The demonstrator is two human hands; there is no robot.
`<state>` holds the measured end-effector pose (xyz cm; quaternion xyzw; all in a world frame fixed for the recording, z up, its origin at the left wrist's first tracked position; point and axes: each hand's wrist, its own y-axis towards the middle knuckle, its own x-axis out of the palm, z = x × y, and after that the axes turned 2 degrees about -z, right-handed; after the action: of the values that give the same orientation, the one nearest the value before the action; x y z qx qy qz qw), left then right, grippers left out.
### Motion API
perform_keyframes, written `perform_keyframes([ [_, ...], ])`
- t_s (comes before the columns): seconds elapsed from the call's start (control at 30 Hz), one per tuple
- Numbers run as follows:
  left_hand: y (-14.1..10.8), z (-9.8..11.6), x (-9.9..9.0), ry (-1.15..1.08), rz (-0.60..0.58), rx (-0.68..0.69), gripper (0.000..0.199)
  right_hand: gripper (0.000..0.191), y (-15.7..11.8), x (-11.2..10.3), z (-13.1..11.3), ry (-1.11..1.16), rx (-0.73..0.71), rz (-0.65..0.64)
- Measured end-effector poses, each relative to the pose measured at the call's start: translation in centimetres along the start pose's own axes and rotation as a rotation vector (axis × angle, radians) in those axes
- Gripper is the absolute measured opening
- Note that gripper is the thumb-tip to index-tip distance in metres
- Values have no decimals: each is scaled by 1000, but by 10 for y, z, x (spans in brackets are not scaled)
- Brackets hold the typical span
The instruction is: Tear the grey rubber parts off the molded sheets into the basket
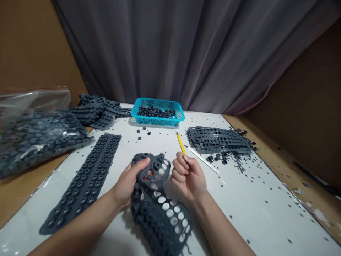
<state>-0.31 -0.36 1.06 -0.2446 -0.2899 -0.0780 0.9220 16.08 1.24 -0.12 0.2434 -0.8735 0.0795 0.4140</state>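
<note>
Rubber sheet lies with its long axis running away from the person, far end bent up in the left hand, wrapped closed around it; right hand curls shut, fingers meeting a yellow pencil, grip unclear; sheet rests on the white table; blue basket ahead holds dark rubber pieces; plastic bag at left holds more.
</note>
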Motion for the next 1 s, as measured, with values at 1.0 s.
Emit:
perform_keyframes([
  [1.0,-9,10,1,831,-182,502,19,31,0,5,19,-1330,-284,89],
])
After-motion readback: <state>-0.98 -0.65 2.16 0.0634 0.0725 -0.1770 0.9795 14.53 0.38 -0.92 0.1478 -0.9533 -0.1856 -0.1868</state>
